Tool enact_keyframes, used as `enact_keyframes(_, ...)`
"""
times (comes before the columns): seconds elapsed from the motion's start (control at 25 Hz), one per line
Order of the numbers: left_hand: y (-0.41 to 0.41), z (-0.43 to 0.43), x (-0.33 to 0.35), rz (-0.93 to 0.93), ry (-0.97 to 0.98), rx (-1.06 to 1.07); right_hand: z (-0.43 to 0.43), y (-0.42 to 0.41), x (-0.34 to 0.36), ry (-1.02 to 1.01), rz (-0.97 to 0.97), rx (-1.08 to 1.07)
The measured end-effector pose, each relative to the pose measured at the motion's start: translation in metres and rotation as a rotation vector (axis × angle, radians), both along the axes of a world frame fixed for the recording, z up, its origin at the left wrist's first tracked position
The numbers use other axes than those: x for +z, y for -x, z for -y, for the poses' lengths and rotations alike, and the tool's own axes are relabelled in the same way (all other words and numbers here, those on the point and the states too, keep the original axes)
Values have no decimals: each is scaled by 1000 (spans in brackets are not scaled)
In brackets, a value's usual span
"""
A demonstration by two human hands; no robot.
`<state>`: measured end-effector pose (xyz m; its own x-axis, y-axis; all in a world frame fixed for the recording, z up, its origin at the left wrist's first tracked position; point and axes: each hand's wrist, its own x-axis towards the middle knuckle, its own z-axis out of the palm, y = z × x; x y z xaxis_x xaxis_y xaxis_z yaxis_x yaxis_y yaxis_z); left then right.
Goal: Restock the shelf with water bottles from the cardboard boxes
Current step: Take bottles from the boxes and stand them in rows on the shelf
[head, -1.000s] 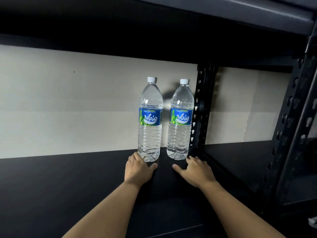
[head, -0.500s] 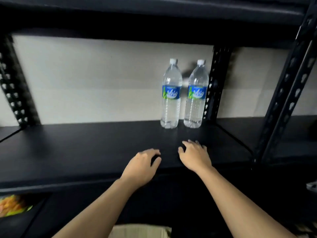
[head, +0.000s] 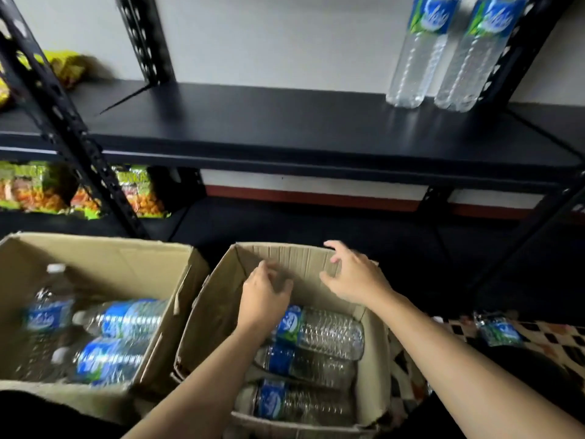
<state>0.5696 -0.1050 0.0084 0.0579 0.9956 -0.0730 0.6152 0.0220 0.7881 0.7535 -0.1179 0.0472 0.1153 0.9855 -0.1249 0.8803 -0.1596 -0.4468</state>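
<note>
Above the right box (head: pixel 300 258), left hand (head: pixel 264 299), right hand (head: pixel 356 277), now off the shelf (head: pixel 285 122), fingers loosely spread

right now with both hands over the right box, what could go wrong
1. The bottles in the right box lie stacked on their sides; lifting the top bottle could roll the rest.
2. The left hand hides that bottle's neck; a poor grip may slip, though the right hand looks free.
3. The two standing bottles on the shelf are close together; a bump could topple both.
</note>
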Motion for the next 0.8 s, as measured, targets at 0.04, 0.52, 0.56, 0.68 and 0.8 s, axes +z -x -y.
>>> enact_keyframes(0.04,2,9,-15,17,59,45,1,3,-13,94,23,24)
enact_keyframes(0.52,-26,54,-164,128,844,596,-15,16,-152,574,33,118)
enact_keyframes(0.56,-32,56,-176,230,911,663,-16,16,-161,586,55,113)
enact_keyframes(0.68,-55,73,-203,491,948,867,-22,17,-185,582,171,135)
enact_keyframes(0.8,-76,96,-215,470,839,1151,-31,22,-204,572,306,214)
